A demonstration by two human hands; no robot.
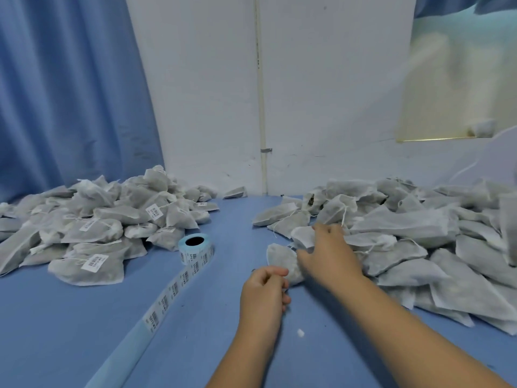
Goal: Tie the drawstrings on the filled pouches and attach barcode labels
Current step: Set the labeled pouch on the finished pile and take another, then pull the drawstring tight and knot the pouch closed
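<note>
A: Left hand (264,289) curled narrow, pinching the tail of a grey filled mesh pouch (282,261) at center. Right hand (328,254)?

B: Spread wide, resting on the unlabelled grey pouch heap (419,233) at 3 o'clock. Labelled pile (92,219) at 9 o'clock, pale blue barcode label roll (195,246) beside it, strip trailing toward 7 on the blue table (70,317).

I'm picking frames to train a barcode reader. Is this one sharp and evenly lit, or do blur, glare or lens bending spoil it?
Head view: light is soft and even, shadows faint. The right hand is motion-smeared over the pouch; the left hand is sharper. Barcodes on the label roll look soft, digits unreadable. A washed-out bright patch sits at upper right. Wide-angle bending bows the wall seam.
</note>
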